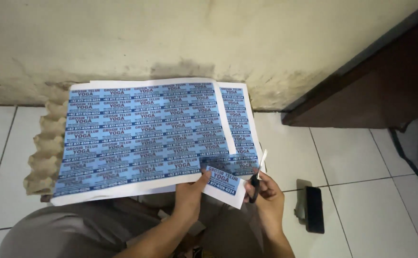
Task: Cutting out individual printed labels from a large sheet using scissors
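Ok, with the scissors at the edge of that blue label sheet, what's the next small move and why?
Probably close the scissors to snip onward along the white gap. The right hand holds them with the blades at the sheet's corner, and the left hand pinches a label that looks partly cut away from the rest.

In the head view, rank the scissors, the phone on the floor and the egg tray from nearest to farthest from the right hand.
1. Scissors: held in the right hand.
2. Black phone: on the tiles, just right of it.
3. Egg tray: far left, under the printed sheets.
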